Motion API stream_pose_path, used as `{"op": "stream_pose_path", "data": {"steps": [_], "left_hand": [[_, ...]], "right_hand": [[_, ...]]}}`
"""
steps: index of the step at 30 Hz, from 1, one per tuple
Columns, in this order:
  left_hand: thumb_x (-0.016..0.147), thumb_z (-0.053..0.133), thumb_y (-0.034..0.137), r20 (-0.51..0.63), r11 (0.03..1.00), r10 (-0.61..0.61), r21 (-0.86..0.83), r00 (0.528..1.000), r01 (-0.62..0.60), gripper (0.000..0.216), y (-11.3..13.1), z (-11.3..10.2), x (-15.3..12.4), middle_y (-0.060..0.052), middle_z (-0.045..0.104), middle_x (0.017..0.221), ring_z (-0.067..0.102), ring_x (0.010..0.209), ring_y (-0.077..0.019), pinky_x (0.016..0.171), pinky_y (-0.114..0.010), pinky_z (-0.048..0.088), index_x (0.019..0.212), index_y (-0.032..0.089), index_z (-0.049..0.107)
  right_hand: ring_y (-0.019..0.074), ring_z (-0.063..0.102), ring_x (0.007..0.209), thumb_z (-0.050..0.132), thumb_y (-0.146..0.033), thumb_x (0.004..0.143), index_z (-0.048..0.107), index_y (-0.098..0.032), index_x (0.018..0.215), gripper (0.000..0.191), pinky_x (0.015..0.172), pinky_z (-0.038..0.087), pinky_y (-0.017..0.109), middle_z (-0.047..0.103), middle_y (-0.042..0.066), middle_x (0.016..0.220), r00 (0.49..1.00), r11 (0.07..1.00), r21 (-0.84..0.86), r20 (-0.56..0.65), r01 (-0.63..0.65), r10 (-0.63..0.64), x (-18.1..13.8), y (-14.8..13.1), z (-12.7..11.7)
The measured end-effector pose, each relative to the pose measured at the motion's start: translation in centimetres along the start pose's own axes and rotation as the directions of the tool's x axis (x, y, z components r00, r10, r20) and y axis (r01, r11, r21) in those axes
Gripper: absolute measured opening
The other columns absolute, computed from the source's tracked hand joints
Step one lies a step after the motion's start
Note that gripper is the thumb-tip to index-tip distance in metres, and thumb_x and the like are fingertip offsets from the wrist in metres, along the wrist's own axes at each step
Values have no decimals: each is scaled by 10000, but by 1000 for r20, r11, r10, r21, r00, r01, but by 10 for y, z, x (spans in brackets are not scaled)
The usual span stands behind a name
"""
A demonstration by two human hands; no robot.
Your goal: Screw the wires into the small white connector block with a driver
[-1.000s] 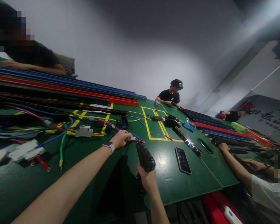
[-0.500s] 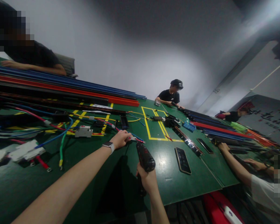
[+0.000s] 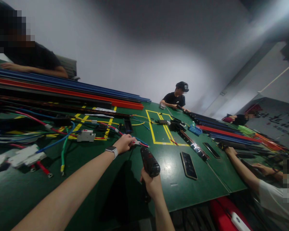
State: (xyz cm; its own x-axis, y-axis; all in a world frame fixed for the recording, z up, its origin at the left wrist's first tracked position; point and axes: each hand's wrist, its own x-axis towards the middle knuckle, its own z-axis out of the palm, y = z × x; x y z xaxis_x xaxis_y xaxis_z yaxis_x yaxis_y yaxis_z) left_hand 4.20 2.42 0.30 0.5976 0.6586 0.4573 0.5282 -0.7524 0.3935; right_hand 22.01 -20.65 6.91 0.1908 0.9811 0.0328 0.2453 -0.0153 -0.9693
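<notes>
My right hand (image 3: 152, 184) is wrapped round the grip of a black cordless drill (image 3: 150, 163), its front end pointing away from me over the green table. Just left of the drill, my left hand (image 3: 125, 143), with a watch on the wrist, is closed on a small white connector (image 3: 136, 142). Red and blue wires (image 3: 144, 145) with bare metal ends run out of the connector near the drill's tip. Whether the drill touches them I cannot tell. A white circuit breaker (image 3: 86, 135) lies left of my left hand.
Loose cables with a larger white breaker (image 3: 29, 156) lie at left. Long blue and orange rails (image 3: 86, 96) stretch behind them. Right of the drill are a phone (image 3: 189, 165), a second phone (image 3: 211, 150) and a black copper-lined rail (image 3: 194, 145). Several co-workers sit around the table (image 3: 168, 192).
</notes>
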Motion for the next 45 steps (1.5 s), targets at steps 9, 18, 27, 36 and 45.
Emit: {"op": "stream_pose_path", "data": {"steps": [9,18,27,36,45], "left_hand": [[893,555,220,-7,1000,1,0,1000,-1,270,2,-2,0,-63,641,1000,567,976,-232,947,-387,434,1104,300,702],[886,575,232,4,1000,-13,-17,1000,13,269,4,-4,0,-75,637,999,565,986,-233,966,-395,437,1112,290,709],[879,575,195,2,1000,-16,-10,1000,16,294,7,-7,0,-74,639,1007,573,983,-240,947,-390,434,1118,302,708],[871,590,205,7,1000,-27,-13,1000,27,257,9,-8,0,-69,645,996,578,992,-234,947,-383,440,1079,286,717],[824,646,228,-4,998,-54,-30,999,54,256,18,-16,0,-62,652,948,586,968,-245,935,-393,459,1061,289,722]], "right_hand": [[175,591,564,621,-308,799,631,-186,714,149,607,466,275,612,-3,560,1000,1000,-12,0,3,-3,0,-1,-1],[174,587,571,603,-313,819,621,-187,723,159,618,465,276,606,-7,561,1000,999,-34,15,18,-17,0,-1,-2],[169,578,556,625,-313,792,610,-198,689,155,600,455,269,601,-13,551,1000,1000,-19,12,0,1,-1,-5,0],[170,592,578,628,-276,802,625,-185,704,134,610,459,263,618,-4,572,1000,1000,-23,25,-3,4,-1,-7,-1],[173,589,564,621,-278,809,624,-188,723,125,594,452,268,611,-10,565,1000,1000,-18,17,-9,10,-1,-6,-1]]}}
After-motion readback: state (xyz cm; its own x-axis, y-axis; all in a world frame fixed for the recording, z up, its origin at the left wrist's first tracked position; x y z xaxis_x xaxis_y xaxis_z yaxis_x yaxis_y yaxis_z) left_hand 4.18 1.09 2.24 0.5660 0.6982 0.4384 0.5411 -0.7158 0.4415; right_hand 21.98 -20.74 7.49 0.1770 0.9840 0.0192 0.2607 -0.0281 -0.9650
